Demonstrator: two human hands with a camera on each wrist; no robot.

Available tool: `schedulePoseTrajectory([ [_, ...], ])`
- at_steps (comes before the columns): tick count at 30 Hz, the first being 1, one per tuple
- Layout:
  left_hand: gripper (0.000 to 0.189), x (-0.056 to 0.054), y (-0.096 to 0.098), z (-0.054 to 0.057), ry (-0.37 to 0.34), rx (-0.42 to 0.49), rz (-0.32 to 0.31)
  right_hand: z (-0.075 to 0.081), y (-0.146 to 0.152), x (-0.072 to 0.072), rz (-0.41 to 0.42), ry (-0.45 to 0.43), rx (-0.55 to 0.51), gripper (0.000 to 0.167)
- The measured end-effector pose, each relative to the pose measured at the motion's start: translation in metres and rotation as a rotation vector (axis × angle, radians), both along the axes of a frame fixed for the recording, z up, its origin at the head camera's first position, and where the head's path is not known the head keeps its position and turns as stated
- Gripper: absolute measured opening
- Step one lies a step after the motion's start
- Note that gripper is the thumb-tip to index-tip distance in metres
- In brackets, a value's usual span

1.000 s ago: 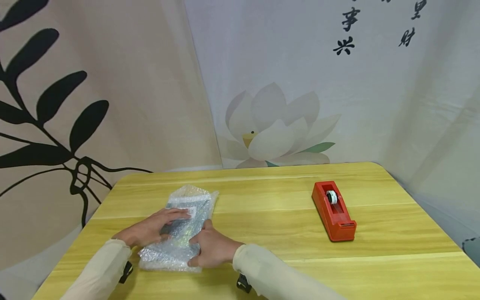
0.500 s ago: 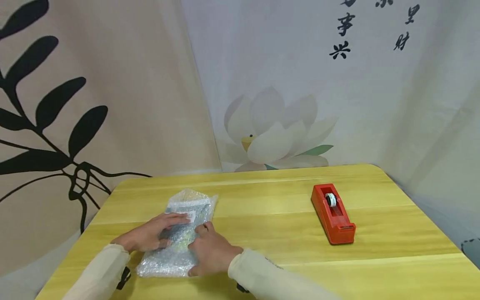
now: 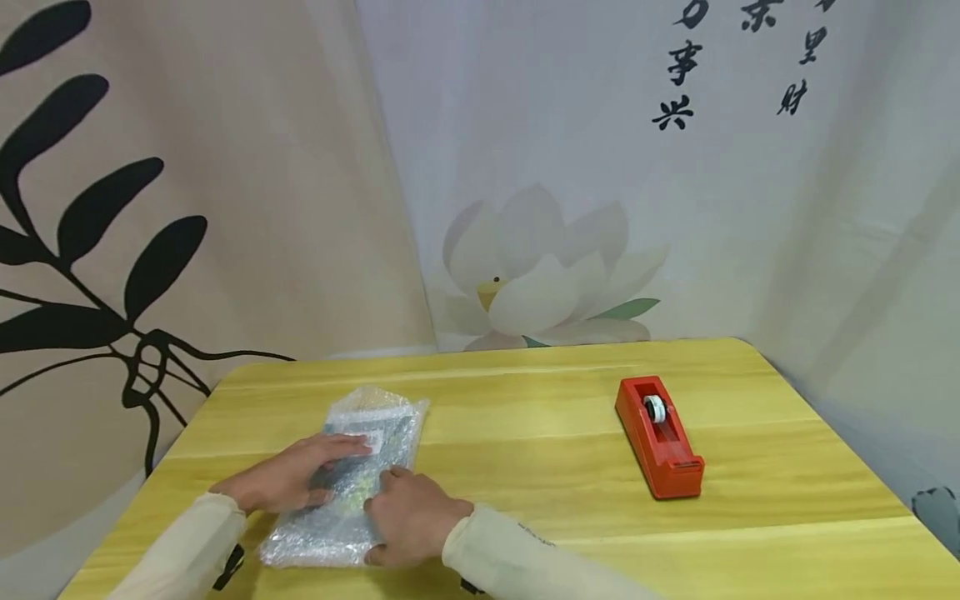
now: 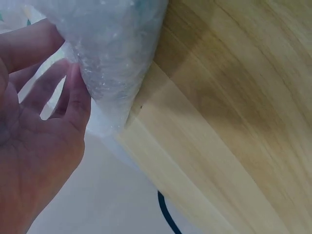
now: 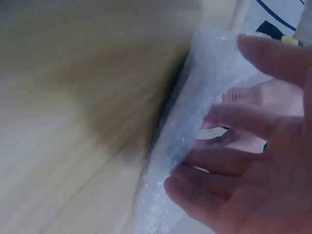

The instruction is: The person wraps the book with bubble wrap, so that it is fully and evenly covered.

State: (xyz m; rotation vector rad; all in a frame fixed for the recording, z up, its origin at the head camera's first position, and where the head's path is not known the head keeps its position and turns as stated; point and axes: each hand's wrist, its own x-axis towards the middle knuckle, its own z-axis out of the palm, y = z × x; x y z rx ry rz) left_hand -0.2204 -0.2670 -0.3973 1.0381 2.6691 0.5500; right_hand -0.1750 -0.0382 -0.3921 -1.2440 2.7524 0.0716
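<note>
A flat rectangular parcel in clear bubble wrap [image 3: 341,533] lies on the left part of the table; a dark surface with a pale label shows through. My left hand [image 3: 288,475] rests on its left side, fingers stretched toward the label. At the near right side, my right hand [image 3: 412,512] presses on the wrap with its fingers slightly bent and the thumb by the near corner. In the left wrist view, the fingers of the left hand [image 4: 44,107] touch the wrap [image 4: 117,58]. The right wrist view has the right hand [image 5: 253,161] against the parcel's edge [image 5: 180,122].
A red tape dispenser [image 3: 663,467] with a small roll of tape [image 3: 654,408] stands on the right part of the wooden table [image 3: 525,433]. Behind hang fabric curtains [image 3: 315,167] printed with black leaves, a pale lotus and characters.
My right hand has drawn back slightly along the parcel's right side, its fingers bending more. The left hand keeps its place on the wrap. The head view has tilted slightly.
</note>
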Motion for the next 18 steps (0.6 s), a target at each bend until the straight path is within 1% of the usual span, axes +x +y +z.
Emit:
schedulePoseTrajectory([
  [1, 0.063, 0.0001, -0.0004, 0.0008, -0.010, 0.008, 0.007, 0.0010, -0.0007, -0.0002, -0.001, 0.002, 0.006, 0.041],
  [3, 0.059, -0.0003, -0.0006, 0.0023, -0.055, 0.033, 0.028, 0.0029, -0.0016, -0.0005, -0.002, 0.001, 0.013, 0.037],
  [6, 0.055, 0.0000, -0.0013, 0.0023, -0.100, 0.062, 0.049, 0.0040, -0.0031, -0.0001, 0.018, 0.007, 0.029, 0.034],
  [8, 0.053, -0.0006, -0.0017, 0.0023, -0.084, 0.068, 0.043, 0.0046, -0.0036, -0.0004, 0.027, 0.007, 0.028, 0.034],
  [13, 0.053, -0.0012, -0.0035, 0.0015, 0.032, 0.051, 0.012, 0.0062, -0.0052, -0.0022, 0.019, 0.023, 0.042, 0.035],
  [16, 0.052, -0.0011, -0.0045, -0.0007, 0.073, 0.041, 0.005, 0.0069, -0.0056, -0.0033, 0.016, 0.026, 0.052, 0.035],
  [18, 0.048, -0.0009, -0.0047, -0.0035, 0.079, 0.049, 0.008, 0.0071, -0.0057, -0.0039, 0.011, 0.024, 0.061, 0.035],
])
